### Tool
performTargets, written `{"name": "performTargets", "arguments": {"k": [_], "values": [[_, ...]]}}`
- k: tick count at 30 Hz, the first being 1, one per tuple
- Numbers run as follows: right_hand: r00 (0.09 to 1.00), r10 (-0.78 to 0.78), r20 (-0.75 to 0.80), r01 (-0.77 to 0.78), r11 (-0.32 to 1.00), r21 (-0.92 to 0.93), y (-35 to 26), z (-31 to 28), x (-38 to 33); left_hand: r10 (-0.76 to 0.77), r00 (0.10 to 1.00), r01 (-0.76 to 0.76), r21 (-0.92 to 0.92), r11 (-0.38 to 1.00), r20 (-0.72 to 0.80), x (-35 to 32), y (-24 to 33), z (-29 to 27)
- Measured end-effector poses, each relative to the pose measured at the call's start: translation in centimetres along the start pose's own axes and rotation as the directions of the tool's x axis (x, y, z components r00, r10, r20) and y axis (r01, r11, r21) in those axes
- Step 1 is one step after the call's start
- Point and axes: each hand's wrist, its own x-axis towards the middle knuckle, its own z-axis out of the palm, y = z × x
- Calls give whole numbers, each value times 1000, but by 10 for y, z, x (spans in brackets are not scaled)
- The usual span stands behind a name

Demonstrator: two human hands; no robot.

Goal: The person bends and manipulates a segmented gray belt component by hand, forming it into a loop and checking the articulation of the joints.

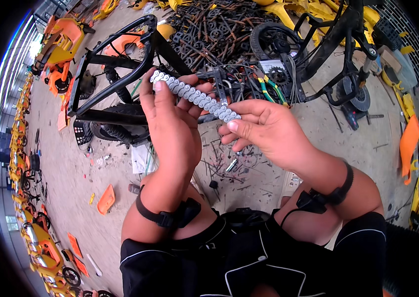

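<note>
Centrally, the silver chain (195, 95) is stretching between both grips: left hand (170, 119) pinching its upper-left end, right hand (264, 129) clasping its lower-right end.

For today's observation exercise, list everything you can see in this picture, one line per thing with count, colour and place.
chain: one, silver-grey, stretched between both hands at centre
bike frame: one, black, lying on the floor beyond the left hand
tyre: one, black, under the frame
small wheel: one, black, top centre
pliers: one, green-handled, beside the right hand
scrap pile: one heap, dark rusty, top centre
orange shard: one, orange, floor at lower left
yellow parts: several, yellow, top right
floor: grey concrete, littered with small bits
left hand: grip on the chain's left end
right hand: grip on the chain's right end
wrist straps: two, black, one per forearm
</note>
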Motion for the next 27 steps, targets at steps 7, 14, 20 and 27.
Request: {"name": "performTargets", "arguments": {"k": [7,14,20,27], "values": [[997,68,18,-69,997,22,10,6,1,61,997,-62,-35,997,-37,6,4,-7],[998,57,41,-57,998,2,21,17,-2,97,993,-101,-68,993,-65,13,11,-15],[998,41,54,-40,999,-26,32,24,0,169,985,-170,-29,985,-13,14,6,-19],[998,41,53,-42,999,16,38,28,-1,-8,999,11,-92,996,37,11,16,-14]]}}
